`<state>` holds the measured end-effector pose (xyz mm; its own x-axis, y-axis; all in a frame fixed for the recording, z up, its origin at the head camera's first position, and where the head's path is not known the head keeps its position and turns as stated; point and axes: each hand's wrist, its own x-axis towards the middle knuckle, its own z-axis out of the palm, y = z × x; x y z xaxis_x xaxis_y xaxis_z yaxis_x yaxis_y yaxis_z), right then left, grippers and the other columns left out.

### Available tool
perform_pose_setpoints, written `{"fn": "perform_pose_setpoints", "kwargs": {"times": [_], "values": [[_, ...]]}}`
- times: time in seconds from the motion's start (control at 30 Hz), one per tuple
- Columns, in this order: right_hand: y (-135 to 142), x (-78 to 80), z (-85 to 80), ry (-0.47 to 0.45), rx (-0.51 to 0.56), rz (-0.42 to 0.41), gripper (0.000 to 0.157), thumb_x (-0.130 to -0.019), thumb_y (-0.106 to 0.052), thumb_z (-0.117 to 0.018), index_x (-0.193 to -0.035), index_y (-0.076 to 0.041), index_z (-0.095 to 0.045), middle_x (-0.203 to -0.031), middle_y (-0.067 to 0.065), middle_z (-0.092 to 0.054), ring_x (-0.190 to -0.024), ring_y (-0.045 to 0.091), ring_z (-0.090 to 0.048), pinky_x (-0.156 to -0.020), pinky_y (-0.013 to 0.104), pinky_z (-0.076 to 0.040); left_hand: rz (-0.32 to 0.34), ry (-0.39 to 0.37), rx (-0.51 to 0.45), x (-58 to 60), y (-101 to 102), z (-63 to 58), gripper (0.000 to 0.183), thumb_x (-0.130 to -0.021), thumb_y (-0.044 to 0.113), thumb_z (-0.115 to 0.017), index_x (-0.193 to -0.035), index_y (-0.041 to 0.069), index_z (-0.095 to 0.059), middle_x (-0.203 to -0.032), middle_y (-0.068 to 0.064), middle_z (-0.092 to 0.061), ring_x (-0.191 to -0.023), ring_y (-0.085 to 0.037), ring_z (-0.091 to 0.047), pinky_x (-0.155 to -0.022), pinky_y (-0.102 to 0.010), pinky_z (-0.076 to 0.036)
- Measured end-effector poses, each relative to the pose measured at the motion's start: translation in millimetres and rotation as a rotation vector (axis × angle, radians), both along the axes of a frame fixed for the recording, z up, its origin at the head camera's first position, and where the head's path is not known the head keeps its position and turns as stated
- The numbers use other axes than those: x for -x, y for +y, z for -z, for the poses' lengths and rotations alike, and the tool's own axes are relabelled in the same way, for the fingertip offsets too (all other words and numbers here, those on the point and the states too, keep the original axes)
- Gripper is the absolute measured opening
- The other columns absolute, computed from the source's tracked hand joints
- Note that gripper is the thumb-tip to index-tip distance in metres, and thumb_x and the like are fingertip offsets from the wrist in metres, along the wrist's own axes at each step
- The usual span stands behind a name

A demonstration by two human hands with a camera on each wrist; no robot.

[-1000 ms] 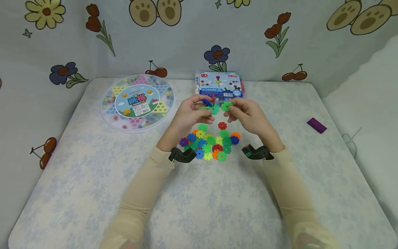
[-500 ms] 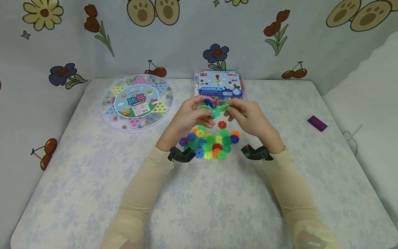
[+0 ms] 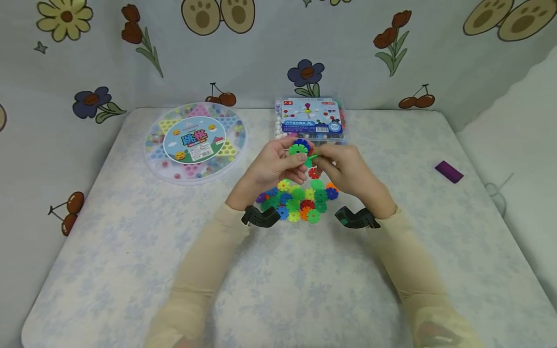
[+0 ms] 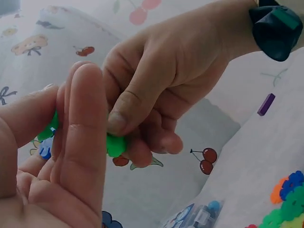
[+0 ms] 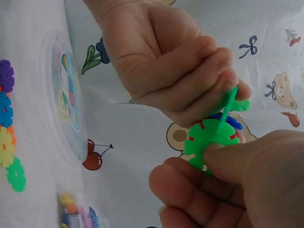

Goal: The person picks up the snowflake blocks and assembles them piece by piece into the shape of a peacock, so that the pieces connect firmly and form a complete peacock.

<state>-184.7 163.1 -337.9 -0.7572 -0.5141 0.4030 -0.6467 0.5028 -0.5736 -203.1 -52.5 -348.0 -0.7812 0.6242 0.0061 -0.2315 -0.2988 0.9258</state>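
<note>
My left hand (image 3: 278, 164) holds a small cluster of joined, notched plastic snowflake discs, with a green disc (image 3: 298, 149) in front of a blue disc (image 3: 301, 142). A bit of red shows behind them. My right hand (image 3: 345, 169) pinches another green disc (image 5: 197, 142), its thumb flat on the face in the right wrist view. An edge-on green disc (image 5: 228, 111) meets that face; whether it is fully slotted in cannot be told. Fingers hide much of the cluster. Below the hands lies a pile of loose snowflake discs (image 3: 298, 194), with a red disc (image 3: 314, 173) just behind it.
A round Chinese checkers box (image 3: 152, 162) stands at the back left. Behind my hands is a clear plastic box (image 3: 311, 116) with a printed label. A purple block (image 3: 449, 172) lies far right. A patterned cloth (image 3: 261, 63) hangs behind the table.
My right hand has brought its green disc leftward against the cluster. My left hand has turned the cluster, so its green and blue discs now face the head camera.
</note>
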Motion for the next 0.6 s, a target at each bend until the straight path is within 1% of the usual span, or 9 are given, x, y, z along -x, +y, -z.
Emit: {"fn": "perform_pose_setpoints", "kwargs": {"times": [0.07, 0.13, 0.2, 0.27, 0.37, 0.43, 0.5, 0.53, 0.6], "values": [[-2.1, 2.6, 2.5, -0.060, 0.059, 0.034, 0.012, -0.099, 0.001, -0.061, -0.103, 0.003, -0.072, -0.085, 0.014, -0.072, -0.071, 0.021, -0.069, -0.063, 0.020, -0.051, -0.038, 0.045, 0.004, 2.1, -0.2, 0.1, 0.057, -0.105, -0.005, -0.042, -0.159, -0.004, -0.023, -0.070, 0.003, -0.072, -0.061, -0.010, -0.072, -0.062, -0.024, -0.061], [-2.9, 5.6, 6.0, -0.149, 0.156, 0.060, 0.015, -0.100, 0.000, -0.060, -0.109, 0.006, -0.069, -0.090, 0.016, -0.073, -0.074, 0.016, -0.071, -0.068, 0.017, -0.054, -0.124, 0.111, 0.046, 4.6, -2.5, 1.2, 0.052, -0.102, -0.007, -0.049, -0.152, -0.003, -0.035, -0.072, 0.001, -0.072, -0.062, -0.011, -0.072, -0.064, -0.026, -0.062], [-2.6, 7.3, 9.4, -0.251, 0.279, 0.066, 0.018, -0.100, 0.002, -0.059, -0.115, 0.008, -0.066, -0.094, 0.012, -0.073, -0.077, 0.010, -0.072, -0.074, 0.015, -0.057, -0.206, 0.173, 0.115, 6.5, -4.3, 3.0, 0.050, -0.098, -0.008, -0.055, -0.146, -0.001, -0.042, -0.076, -0.001, -0.071, -0.064, -0.013, -0.072, -0.067, -0.028, -0.063], [-2.5, 9.0, 13.2, -0.338, 0.388, 0.057, 0.023, -0.098, 0.006, -0.060, -0.120, 0.010, -0.061, -0.097, 0.004, -0.072, -0.080, 0.005, -0.073, -0.076, 0.017, -0.059, -0.252, 0.215, 0.185, 7.6, -4.4, 4.2, 0.051, -0.095, -0.009, -0.060, -0.141, 0.001, -0.044, -0.082, -0.003, -0.072, -0.067, -0.014, -0.073, -0.071, -0.030, -0.064], [-4.6, 9.1, 17.2, -0.426, 0.499, 0.039, 0.025, -0.094, 0.010, -0.061, -0.118, 0.007, -0.058, -0.096, -0.007, -0.071, -0.081, 0.007, -0.073, -0.075, 0.019, -0.061, -0.244, 0.251, 0.244, 7.8, -2.1, 4.7, 0.052, -0.092, -0.009, -0.064, -0.140, 0.002, -0.044, -0.090, -0.008, -0.071, -0.071, -0.017, -0.073, -0.075, -0.032, -0.064], [-7.8, 8.7, 18.7, -0.458, 0.544, 0.047, 0.023, -0.093, 0.009, -0.063, -0.115, 0.001, -0.058, -0.094, -0.008, -0.071, -0.079, 0.008, -0.073, -0.074, 0.021, -0.061, -0.225, 0.270, 0.275, 7.9, -1.2, 4.5, 0.053, -0.092, -0.007, -0.066, -0.140, 0.004, -0.044, -0.094, -0.013, -0.071, -0.073, -0.021, -0.073, -0.076, -0.033, -0.064], [-10.7, 8.3, 19.7, -0.469, 0.590, 0.078, 0.022, -0.093, 0.007, -0.064, -0.110, -0.005, -0.059, -0.089, -0.006, -0.071, -0.075, 0.009, -0.072, -0.073, 0.022, -0.061, -0.220, 0.314, 0.338, 9.6, -2.8, 5.1, 0.057, -0.093, -0.002, -0.068, -0.144, 0.006, -0.044, -0.098, -0.018, -0.071, -0.077, -0.026, -0.073, -0.078, -0.035, -0.064], [-11.9, 8.4, 19.8, -0.465, 0.613, 0.100, 0.022, -0.093, 0.007, -0.065, -0.109, -0.009, -0.059, -0.086, -0.006, -0.071, -0.072, 0.010, -0.071, -0.072, 0.022, -0.061, -0.220, 0.340, 0.397, 10.9, -4.8, 5.3, 0.060, -0.093, 0.003, -0.070, -0.147, 0.009, -0.044, -0.102, -0.019, -0.071, -0.082, -0.028, -0.073, -0.080, -0.036, -0.063], [-13.3, 9.9, 20.7, -0.450, 0.653, 0.143, 0.023, -0.094, 0.005, -0.065, -0.108, -0.012, -0.060, -0.084, -0.005, -0.070, -0.070, 0.009, -0.070, -0.070, 0.021, -0.061, -0.213, 0.391, 0.573, 14.5, -10.4, 8.7, 0.063, -0.095, 0.012, -0.071, -0.151, 0.014, -0.043, -0.111, -0.018, -0.070, -0.090, -0.029, -0.071, -0.082, -0.038, -0.062]]}}
